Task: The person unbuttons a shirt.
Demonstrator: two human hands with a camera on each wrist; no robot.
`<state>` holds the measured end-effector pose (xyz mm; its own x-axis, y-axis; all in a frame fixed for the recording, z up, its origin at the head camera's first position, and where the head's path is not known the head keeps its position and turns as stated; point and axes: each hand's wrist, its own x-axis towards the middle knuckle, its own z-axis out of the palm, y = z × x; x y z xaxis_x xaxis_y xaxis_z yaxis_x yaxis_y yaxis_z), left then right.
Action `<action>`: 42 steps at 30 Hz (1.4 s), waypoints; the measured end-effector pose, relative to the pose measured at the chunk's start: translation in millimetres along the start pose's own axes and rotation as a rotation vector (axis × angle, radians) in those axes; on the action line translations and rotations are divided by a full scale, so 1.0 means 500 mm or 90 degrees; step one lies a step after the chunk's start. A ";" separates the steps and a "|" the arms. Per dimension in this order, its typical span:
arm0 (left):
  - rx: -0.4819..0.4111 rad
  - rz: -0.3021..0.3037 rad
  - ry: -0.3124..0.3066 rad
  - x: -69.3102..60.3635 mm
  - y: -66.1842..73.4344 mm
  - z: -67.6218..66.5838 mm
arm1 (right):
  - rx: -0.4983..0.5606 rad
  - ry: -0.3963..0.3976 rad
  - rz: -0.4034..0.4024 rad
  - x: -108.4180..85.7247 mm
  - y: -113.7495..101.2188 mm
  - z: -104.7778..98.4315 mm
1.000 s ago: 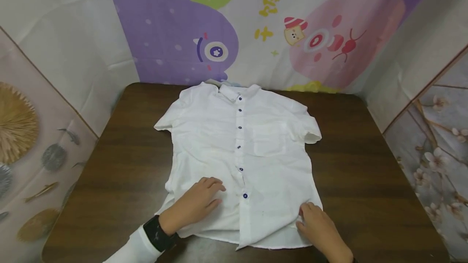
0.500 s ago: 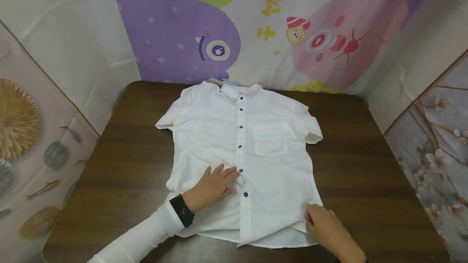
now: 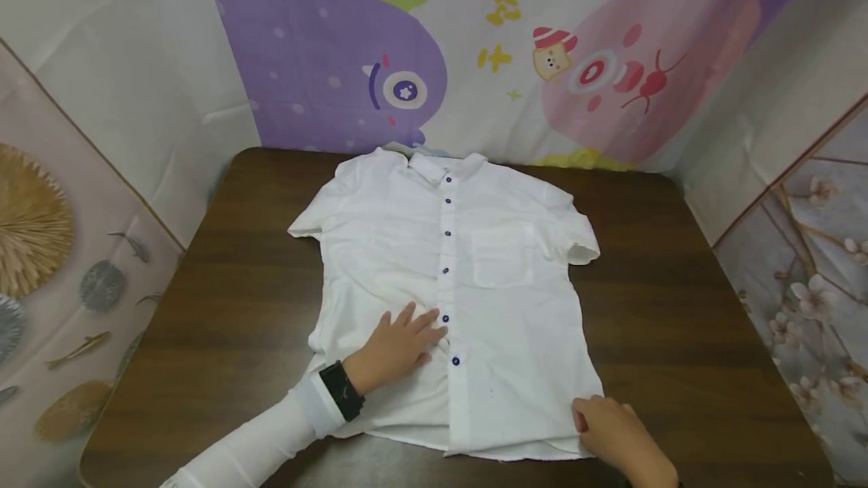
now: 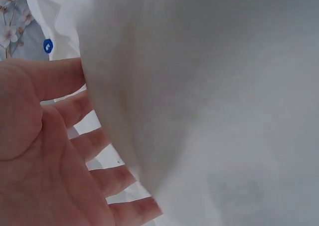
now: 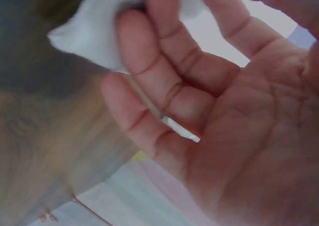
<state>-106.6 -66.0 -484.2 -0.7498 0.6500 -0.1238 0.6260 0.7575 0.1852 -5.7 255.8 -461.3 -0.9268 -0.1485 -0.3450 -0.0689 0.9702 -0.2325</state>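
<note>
A white short-sleeved button-up shirt point(image 3: 511, 345) lies front up, its collar point(image 3: 447, 166) at the far side. Small dark blue buttons point(image 3: 456, 361) run down its middle. My left hand point(image 3: 393, 349), fingers spread, rests on the shirt beside the lower buttons. In the left wrist view, shirt fabric point(image 4: 209, 101) covers that hand's fingertips. At the shirt's near right corner, my right hand point(image 3: 617, 428) pinches the hem. Its curled fingers point(image 5: 142, 46) are against the white cloth point(image 5: 94, 36) in the right wrist view; the exact thumb contact is hidden.
Under the shirt is a dark brown wooden table point(image 3: 678, 300) with rounded corners. A cartoon-printed cloth point(image 3: 325, 59) hangs behind it. Patterned panels point(image 3: 800, 292) stand along both sides.
My left hand has moved right and away from me, to the button strip. The right hand has shifted right and toward me with the hem corner, and the turned-up fold there has narrowed.
</note>
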 end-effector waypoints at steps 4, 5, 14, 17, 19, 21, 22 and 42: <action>0.009 0.013 -0.001 -0.002 -0.002 0.007 | -0.009 -0.032 0.009 0.009 -0.001 -0.009; 0.008 0.016 -0.003 -0.004 -0.003 0.007 | -0.006 -0.041 0.013 0.011 -0.001 -0.015; -0.069 0.014 -0.007 -0.023 0.006 -0.014 | 0.003 -0.003 0.016 0.031 -0.034 -0.100; -0.076 0.027 0.034 -0.030 0.017 -0.029 | 0.028 0.010 0.013 0.038 -0.066 -0.120; -0.066 0.034 0.066 -0.034 0.025 -0.036 | 0.044 0.021 0.006 0.044 -0.090 -0.127; -0.055 0.034 0.091 -0.037 0.033 -0.040 | 0.061 0.032 -0.006 0.051 -0.113 -0.129; -0.051 0.031 0.100 -0.039 0.037 -0.041 | 0.069 0.037 -0.014 0.056 -0.125 -0.128; -0.234 -0.011 0.059 -0.037 0.069 -0.016 | 0.163 0.018 -0.091 0.136 -0.254 0.021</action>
<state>-73.2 -52.4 -467.9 -0.7860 0.6167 -0.0438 0.5076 0.6841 0.5238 -56.3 120.4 -464.8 -0.9247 -0.2709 -0.2674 -0.1074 0.8596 -0.4995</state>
